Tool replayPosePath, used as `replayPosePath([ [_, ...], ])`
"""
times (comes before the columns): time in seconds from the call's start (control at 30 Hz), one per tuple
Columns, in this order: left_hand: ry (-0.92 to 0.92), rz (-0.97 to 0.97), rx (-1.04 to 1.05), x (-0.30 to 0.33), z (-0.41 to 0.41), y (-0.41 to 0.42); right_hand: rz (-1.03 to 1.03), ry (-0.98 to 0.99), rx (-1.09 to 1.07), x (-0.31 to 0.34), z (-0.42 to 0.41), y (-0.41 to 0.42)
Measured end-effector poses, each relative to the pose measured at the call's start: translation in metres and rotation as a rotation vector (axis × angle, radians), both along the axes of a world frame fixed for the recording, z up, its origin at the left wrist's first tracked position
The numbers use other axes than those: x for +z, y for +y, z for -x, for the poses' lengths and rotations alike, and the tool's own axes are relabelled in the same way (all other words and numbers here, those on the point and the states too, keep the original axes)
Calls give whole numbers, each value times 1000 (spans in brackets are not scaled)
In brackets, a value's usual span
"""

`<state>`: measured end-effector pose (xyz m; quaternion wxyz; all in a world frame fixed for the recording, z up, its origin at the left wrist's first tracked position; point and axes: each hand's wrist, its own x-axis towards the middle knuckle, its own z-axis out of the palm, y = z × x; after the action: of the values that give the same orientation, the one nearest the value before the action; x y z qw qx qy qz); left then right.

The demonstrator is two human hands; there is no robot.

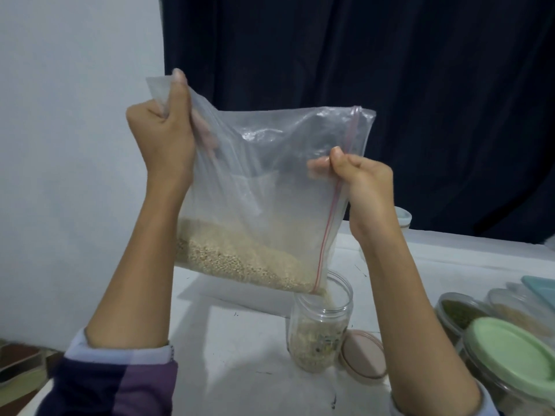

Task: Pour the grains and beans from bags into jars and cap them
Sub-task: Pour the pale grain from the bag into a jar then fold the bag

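Observation:
A clear zip bag (270, 163) with a red seal strip hangs tilted above the table, pale grains (240, 259) heaped along its lower edge. My left hand (162, 127) grips the bag's upper left corner. My right hand (360, 178) pinches the bag at the seal strip on the right. The bag's low corner sits over the mouth of an open clear jar (321, 325), and grains stream into it; the jar is partly filled. A pink lid (363, 354) lies flat just right of the jar.
On the white table (228, 340), at the right edge stands a jar with a green lid (513, 349), an open jar of green beans (459, 310), and more jars behind. Another capped jar (402, 217) stands behind my right wrist. A dark curtain hangs at the back.

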<state>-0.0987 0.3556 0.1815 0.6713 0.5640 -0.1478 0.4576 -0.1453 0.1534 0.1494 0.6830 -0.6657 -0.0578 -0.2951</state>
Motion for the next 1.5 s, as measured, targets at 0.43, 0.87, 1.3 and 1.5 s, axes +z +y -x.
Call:
replayPosePath([
  [0.43,8,-54,-2,2,6,2,-45,4,-26,-2,0,3],
  [0.87,25,-11,-6,-3,4,-1,-43,32,6,1,1,5],
  [1.3,7,55,42,1,1,0,-127,58,-35,5,2,6],
  [1.5,18,-29,43,-4,-1,-6,-115,80,5,3,2,9],
])
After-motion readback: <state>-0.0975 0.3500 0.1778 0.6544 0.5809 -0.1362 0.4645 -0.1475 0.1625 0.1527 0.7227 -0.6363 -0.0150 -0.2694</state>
